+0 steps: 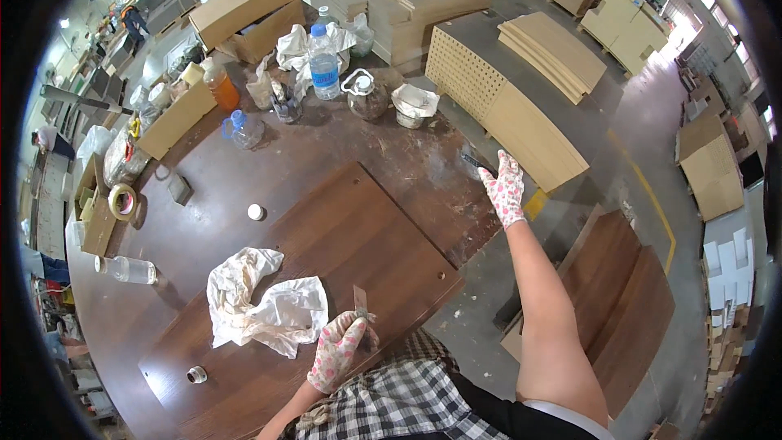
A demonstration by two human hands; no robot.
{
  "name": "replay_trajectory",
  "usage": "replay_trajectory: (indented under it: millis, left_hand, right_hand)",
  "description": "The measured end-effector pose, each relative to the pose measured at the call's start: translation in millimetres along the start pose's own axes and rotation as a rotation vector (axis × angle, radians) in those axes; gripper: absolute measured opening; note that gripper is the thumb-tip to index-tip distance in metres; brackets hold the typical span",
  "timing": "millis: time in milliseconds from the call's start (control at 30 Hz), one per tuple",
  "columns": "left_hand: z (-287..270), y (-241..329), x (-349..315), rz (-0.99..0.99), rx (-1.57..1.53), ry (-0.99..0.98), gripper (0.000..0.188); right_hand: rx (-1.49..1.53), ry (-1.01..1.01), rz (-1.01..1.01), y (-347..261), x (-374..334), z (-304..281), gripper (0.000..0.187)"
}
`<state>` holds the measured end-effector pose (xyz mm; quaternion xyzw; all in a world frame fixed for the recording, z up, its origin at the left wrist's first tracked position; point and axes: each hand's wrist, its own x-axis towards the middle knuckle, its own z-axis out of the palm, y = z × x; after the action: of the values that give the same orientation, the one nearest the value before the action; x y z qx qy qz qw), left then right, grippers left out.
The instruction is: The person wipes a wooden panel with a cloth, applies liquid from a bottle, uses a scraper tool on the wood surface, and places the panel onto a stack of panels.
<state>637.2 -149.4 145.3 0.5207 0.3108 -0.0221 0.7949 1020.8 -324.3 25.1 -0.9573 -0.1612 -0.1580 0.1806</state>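
Observation:
My left hand (338, 349), in a white glove with pink spots, is closed on a small flat scraper-like piece (359, 300) that stands up from its fingers. It is over the near edge of a dark brown wood-grain panel (350, 212) lying on the table. A crumpled white cloth (265, 301) rests on the panel, left of this hand. My right hand (506, 189), gloved alike, reaches to the table's far right corner. Its thumb and fingers are at the end of a dark slim tool (472, 161); the grip is partly hidden.
Bottles stand at the table's back, among them a blue-capped water bottle (323, 65), an orange bottle (221, 85) and a glass jar (366, 96). A tape roll (122, 202), clear bottle (126, 270) and white cap (256, 212) are leftward. Stacked boards (505, 110) stand beyond the right corner.

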Motion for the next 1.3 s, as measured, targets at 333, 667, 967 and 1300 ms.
replay_trajectory:
  millis: [333,667,967,1300]
  left_hand:
    - [-15.7,-16.8,-9.6,0.033,0.031,0.095,0.021]
    - [-22.3,-27.6,6.8,0.114,-0.048,-0.064,0.022]
    - [27.7,-38.6,32.1,0.083,-0.154,-0.196,0.010]
    - [100.3,-39.1,73.2,0.100,0.159,-0.119,0.018]
  right_hand:
    - [0.155,0.023,-0.006,23.8,24.1,27.3,0.023]
    - [1.213,-0.577,0.293,-125.8,-124.7,-113.8,0.018]
    - [0.786,-0.622,0.146,-133.9,-223.6,-151.0,0.017]
    - [0.052,-0.490,-0.284,-78.7,-188.7,-143.2,0.042]
